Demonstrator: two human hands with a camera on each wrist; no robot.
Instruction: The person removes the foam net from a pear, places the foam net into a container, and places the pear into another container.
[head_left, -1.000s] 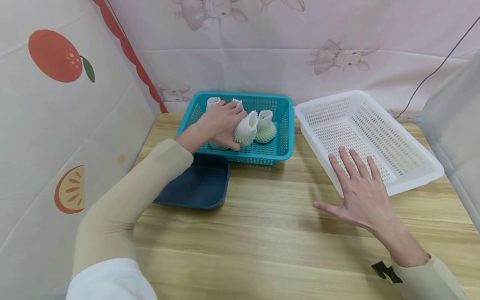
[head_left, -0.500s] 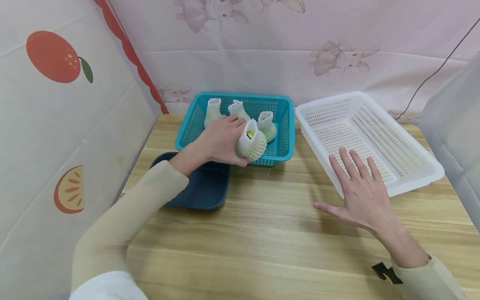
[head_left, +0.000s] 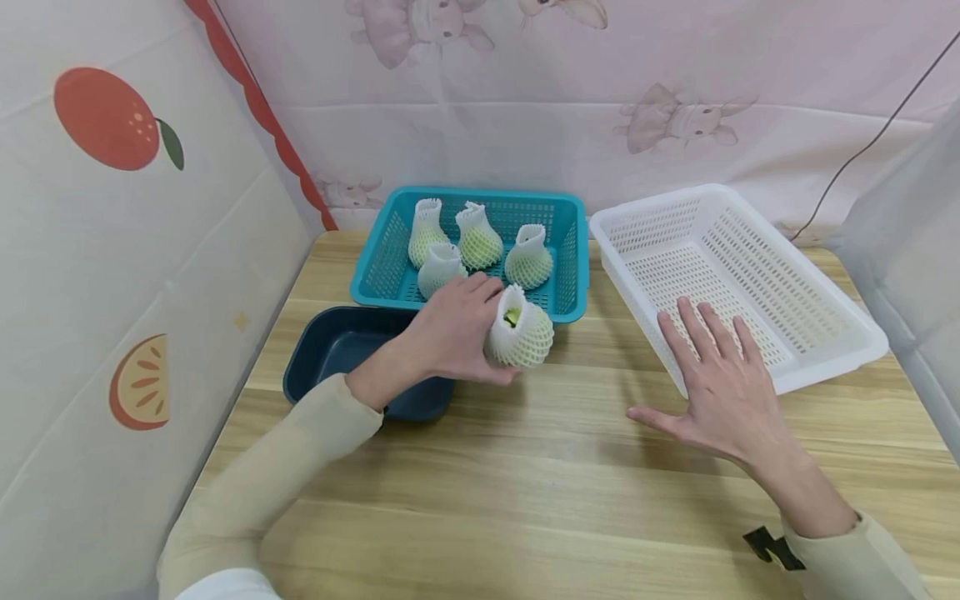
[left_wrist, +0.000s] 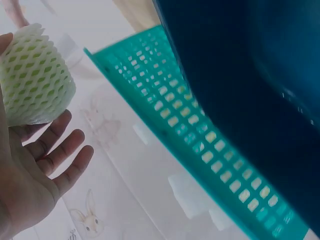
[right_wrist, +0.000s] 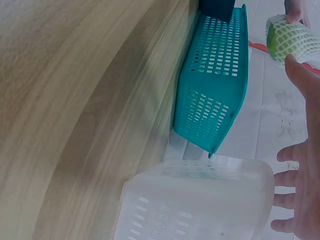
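Observation:
My left hand grips a green fruit in a white foam net, thumb below and fingers behind it. The fruit hangs above the table, just in front of the teal basket. In the left wrist view, the net's mesh shows green skin; part of the fruit is cut off by the frame. Inside the teal basket stand several more net-wrapped fruits, their sleeve ends pointing up. My right hand, fingers spread, is over the near-left rim of the white basket; it holds nothing.
A dark blue basin stands left, in front of the teal basket and partly under my left forearm. The wooden table runs to printed cloth walls at the back and left. A thin cable hangs back right.
My left hand has lifted one net-wrapped fruit out of the teal basket and brought it toward me and to the right. My right hand has stayed put.

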